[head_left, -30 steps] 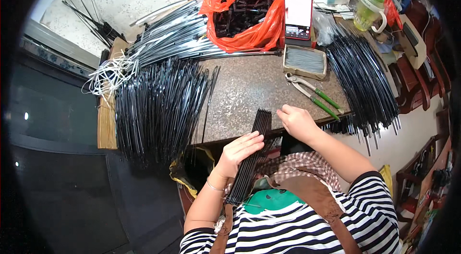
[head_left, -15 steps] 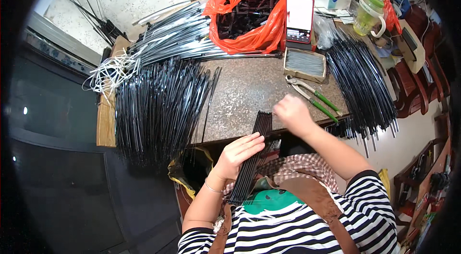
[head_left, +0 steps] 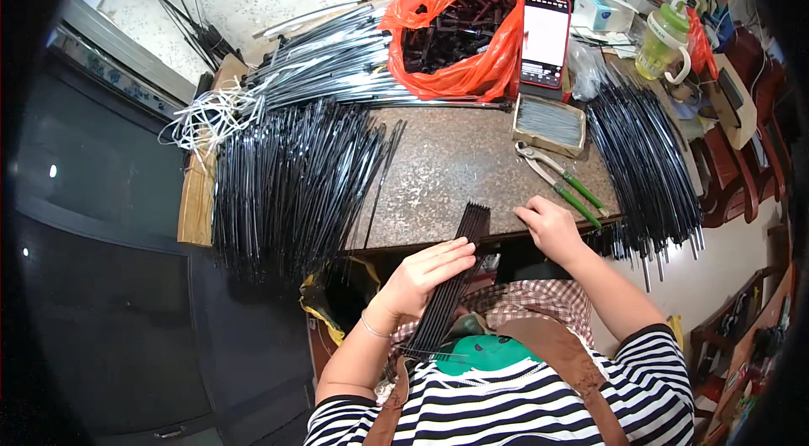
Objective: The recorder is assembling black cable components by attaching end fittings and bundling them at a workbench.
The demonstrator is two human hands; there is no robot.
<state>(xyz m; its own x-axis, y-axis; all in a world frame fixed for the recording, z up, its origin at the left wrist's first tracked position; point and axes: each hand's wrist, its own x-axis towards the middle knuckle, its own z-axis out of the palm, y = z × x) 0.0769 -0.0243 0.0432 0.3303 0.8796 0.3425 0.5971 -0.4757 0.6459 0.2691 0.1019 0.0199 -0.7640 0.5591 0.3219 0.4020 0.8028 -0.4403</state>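
While the left hand (head_left: 430,275) clasps the rods (head_left: 443,304) at lower centre and the right hand (head_left: 552,229) pinches, on what I cannot tell, the rods seem light, stiff, slick, best held mid-length.

We can read no words: the far phone screen (head_left: 544,37) and far-right green bottle (head_left: 660,53) show only small, blurred marks.

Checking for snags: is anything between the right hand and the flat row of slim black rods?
Nothing visible stands between the right hand and the row of rods; green-handled metal pliers lie farther back.
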